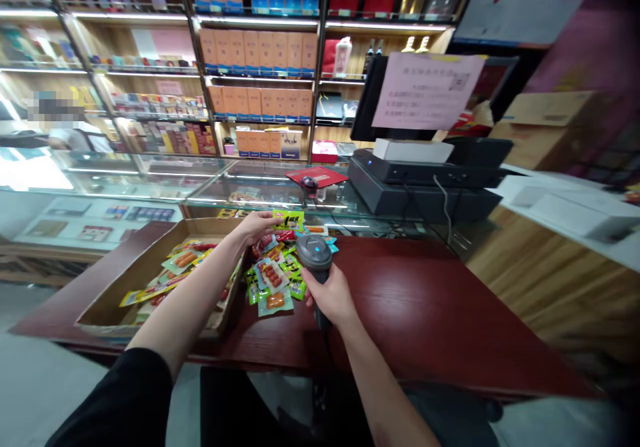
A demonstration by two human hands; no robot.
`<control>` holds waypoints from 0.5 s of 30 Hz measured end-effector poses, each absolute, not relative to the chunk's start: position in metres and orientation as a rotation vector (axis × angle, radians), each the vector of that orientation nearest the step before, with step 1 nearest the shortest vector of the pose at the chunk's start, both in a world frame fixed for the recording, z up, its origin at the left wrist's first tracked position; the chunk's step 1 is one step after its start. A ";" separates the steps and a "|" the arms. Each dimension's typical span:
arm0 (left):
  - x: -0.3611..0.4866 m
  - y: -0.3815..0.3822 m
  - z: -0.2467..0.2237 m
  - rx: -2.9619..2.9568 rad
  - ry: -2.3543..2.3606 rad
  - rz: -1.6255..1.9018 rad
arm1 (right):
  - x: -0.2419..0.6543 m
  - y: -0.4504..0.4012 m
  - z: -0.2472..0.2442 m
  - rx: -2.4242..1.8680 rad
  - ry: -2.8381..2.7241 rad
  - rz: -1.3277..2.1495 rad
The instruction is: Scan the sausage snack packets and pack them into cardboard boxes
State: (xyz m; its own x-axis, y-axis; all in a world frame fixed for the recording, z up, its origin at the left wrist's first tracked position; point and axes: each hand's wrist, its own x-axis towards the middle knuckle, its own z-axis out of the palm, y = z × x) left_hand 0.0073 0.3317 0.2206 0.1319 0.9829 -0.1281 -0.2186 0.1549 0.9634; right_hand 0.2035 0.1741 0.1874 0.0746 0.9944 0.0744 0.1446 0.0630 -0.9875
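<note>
Between the fingers of my left hand [257, 227] is a green-yellow snack packet [290, 220], raised at the far side of a loose pile. My right hand [334, 295] is wrapped round the handle of a dark barcode scanner [315, 252], whose head points away toward the packet and shows a small blue light. Beneath and left of the scanner lies the pile of snack packets [274, 275], green, red and clear ones with small sausages inside. A shallow cardboard box [103, 307] stands left of the pile, holding more sausage packets; my left forearm crosses over it and hides part of its contents.
The dark red table [410, 300] reaches out to the right. Behind it is a glass counter [240, 184] with a mouse [309, 182] on a red pad. A monitor [367, 100] bearing a pink paper sits above a black cash drawer [425, 190]. A person [75, 127] is at far left.
</note>
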 end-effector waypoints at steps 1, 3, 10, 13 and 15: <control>-0.007 0.328 0.224 0.997 1.046 1.141 | 0.199 0.174 0.189 -1.274 -1.300 1.052; -0.043 0.315 0.231 1.005 1.107 1.180 | 0.188 0.175 0.190 -1.237 -1.341 1.103; -0.183 0.245 0.240 1.055 1.415 1.303 | 0.152 0.172 0.181 -1.193 -1.458 1.195; -0.203 0.225 0.244 1.138 1.629 1.350 | 0.146 0.171 0.177 -1.194 -1.479 1.219; -0.198 0.223 0.247 1.163 1.709 1.430 | 0.147 0.171 0.175 -1.195 -1.476 1.223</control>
State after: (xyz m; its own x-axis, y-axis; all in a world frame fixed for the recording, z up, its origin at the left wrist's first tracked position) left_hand -0.1978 0.2226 0.2469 -0.4218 0.9034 0.0765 0.2346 0.0273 0.9717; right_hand 0.1473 0.1711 0.1754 -0.1774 0.9835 0.0360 0.1471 0.0626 -0.9871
